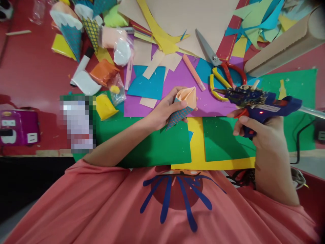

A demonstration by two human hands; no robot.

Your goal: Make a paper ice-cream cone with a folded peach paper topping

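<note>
My left hand (165,112) grips a paper cone (180,113) with a blue and pink checked outside. Folded peach paper (189,96) fans out of its wide end, and its point is tilted down to the left. Over on the right, my right hand (264,132) is wrapped round the handle of a dark blue hot glue gun (269,110), fingers by its orange trigger. A small red light glows on the gun. Its nozzle, crusted with residue, points left towards the cone but stays apart from it. A clear glue stick (312,112) sticks out of the back.
Scissors (215,61) with red and yellow handles lie open beyond the glue gun. Finished paper cones (69,37), clay packets (104,73) and a marker (83,64) are at the upper left. Green sheets (152,145) and coloured scraps (261,23) cover the table. A peach roll (279,47) stands right.
</note>
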